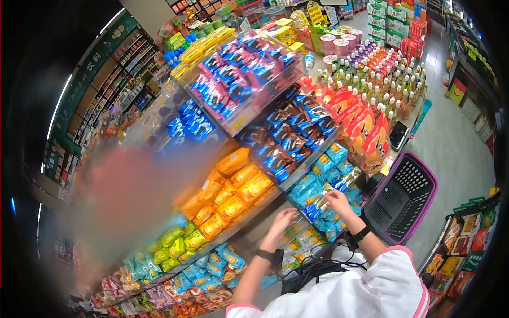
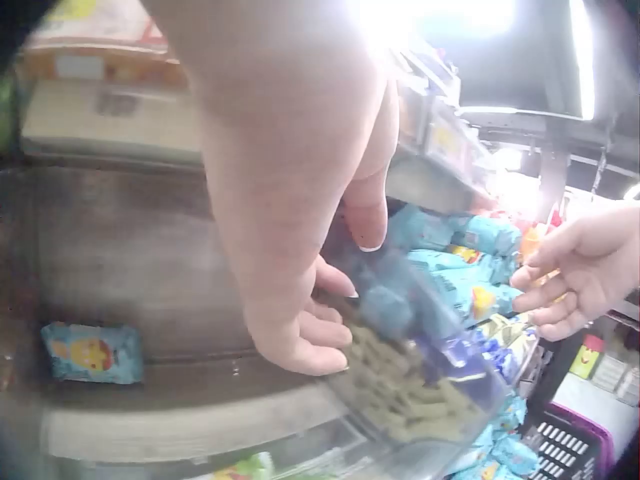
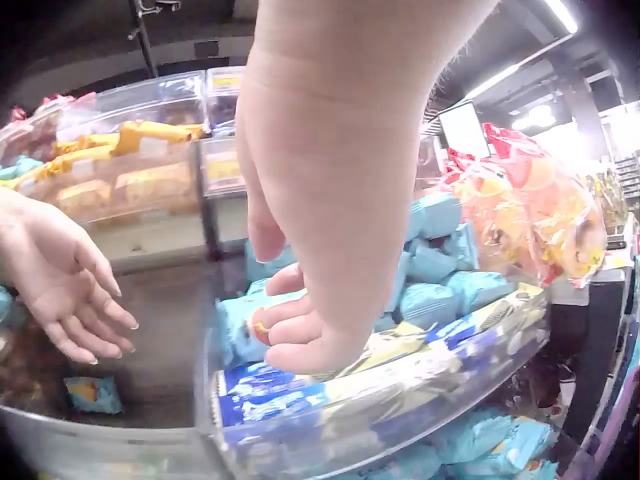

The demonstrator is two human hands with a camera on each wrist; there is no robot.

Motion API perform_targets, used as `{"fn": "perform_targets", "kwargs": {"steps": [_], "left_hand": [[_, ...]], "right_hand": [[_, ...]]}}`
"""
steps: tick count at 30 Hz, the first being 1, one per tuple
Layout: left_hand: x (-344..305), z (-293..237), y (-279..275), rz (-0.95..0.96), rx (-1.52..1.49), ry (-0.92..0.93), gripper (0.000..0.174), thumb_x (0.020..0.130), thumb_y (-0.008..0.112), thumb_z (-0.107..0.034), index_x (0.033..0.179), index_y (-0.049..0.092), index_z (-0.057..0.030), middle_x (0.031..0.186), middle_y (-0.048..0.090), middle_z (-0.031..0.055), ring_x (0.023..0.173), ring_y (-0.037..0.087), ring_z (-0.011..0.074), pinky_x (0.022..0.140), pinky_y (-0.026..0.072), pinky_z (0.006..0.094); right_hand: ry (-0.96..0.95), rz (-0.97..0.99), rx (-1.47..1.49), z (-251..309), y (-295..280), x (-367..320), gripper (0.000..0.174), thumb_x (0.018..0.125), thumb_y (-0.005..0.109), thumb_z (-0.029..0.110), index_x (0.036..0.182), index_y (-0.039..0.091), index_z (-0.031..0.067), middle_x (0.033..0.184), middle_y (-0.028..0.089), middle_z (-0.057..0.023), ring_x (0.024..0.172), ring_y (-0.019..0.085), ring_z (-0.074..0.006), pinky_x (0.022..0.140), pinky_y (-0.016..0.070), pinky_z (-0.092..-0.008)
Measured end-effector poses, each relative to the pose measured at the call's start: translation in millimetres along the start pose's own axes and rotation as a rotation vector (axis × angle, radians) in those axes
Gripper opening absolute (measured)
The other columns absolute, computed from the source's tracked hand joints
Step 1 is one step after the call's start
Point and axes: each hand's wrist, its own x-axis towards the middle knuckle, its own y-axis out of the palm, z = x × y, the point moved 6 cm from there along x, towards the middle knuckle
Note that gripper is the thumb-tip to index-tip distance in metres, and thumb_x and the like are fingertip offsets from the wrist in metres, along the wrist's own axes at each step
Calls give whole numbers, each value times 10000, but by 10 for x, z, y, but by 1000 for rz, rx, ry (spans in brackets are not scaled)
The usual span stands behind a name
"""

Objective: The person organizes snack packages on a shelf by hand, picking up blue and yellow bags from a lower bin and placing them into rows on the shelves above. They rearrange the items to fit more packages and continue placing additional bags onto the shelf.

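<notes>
Now: right hand [image 1: 339, 204] fingers [image 3: 300, 340] loosely bent, nothing pinched, tips at the light-blue foil snack packets [image 3: 440, 260] in the clear plastic shelf bin [image 3: 400, 400], centre right of head view. Left hand [image 1: 282, 221] fingers [image 3: 100, 320] spread, empty, over the neighbouring bin [image 3: 170, 340]. Purple plastic basket [image 1: 403, 196] at right.

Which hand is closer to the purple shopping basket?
The right hand. It is at the blue snack packets right beside the basket; the left hand is farther away, over the next bin.
</notes>
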Motion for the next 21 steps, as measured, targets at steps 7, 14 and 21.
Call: {"fn": "perform_targets", "kwargs": {"steps": [7,14,21], "left_hand": [[423,-666,886,-155,213,352,345,837,557,-141,1139,474,2,1081,555,128,957,554,172,804,462,301],[428,-1352,1563,-342,555,676,361,820,534,-76,1169,469,-8,1140,526,170,1011,551,248,828,467,330],[857,-1543,1910,-299,553,710,379,829,484,-68,1201,461,4,1187,508,196,1102,505,284,923,399,346]], "right_hand": [[-35,40,209,344,-384,267,228,840,556,163,1023,481,50,818,579,-55,661,513,-99,579,430,-231],[-109,-66,307,549,-684,651,409,838,598,219,1161,396,72,892,542,-59,757,515,-120,665,454,-266],[-110,-28,411,641,-622,862,467,838,588,143,1237,362,55,888,550,-87,725,540,-124,628,455,-253]]}}
